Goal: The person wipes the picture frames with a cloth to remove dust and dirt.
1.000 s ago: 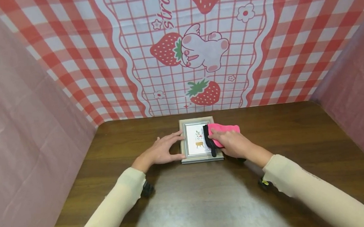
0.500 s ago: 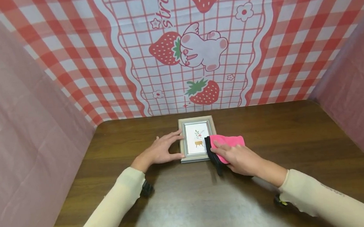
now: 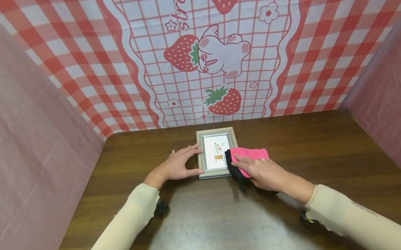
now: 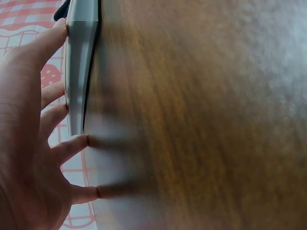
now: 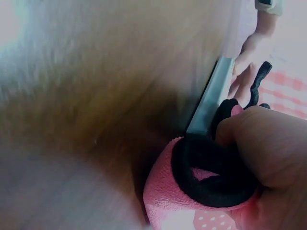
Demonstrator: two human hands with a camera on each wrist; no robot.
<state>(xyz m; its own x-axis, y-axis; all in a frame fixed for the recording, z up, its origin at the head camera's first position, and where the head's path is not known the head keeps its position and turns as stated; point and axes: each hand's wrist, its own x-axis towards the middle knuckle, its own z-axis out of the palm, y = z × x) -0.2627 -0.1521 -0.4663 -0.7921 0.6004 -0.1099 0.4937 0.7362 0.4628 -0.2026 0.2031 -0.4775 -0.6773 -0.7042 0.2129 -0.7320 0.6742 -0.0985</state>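
Note:
A picture frame (image 3: 216, 131) with a pale border and a potted-plant print lies flat on the brown wooden table. My left hand (image 3: 177, 165) rests against its left side, thumb by the near corner and straight fingertips along the edge. In the left wrist view, two fingertips of the left hand (image 4: 29, 129) come down on the table just past the frame's end. My right hand (image 3: 264, 171) grips a folded pink cloth (image 3: 252, 153) with black trim, pressed over the frame's near right corner. From the right wrist, the bunched cloth (image 5: 163, 187) meets the frame's side (image 5: 211, 103).
Behind the table (image 3: 145, 145) hangs a red-and-white checked cloth (image 3: 288, 67) with strawberries and a cartoon animal. Pink curtains (image 3: 26, 115) close off both sides. Light glares on the near tabletop.
My right hand and the pink cloth have slid down along the frame's right side, nearer to me, uncovering more of the print. Over the last half second they barely shifted. The left hand stays put.

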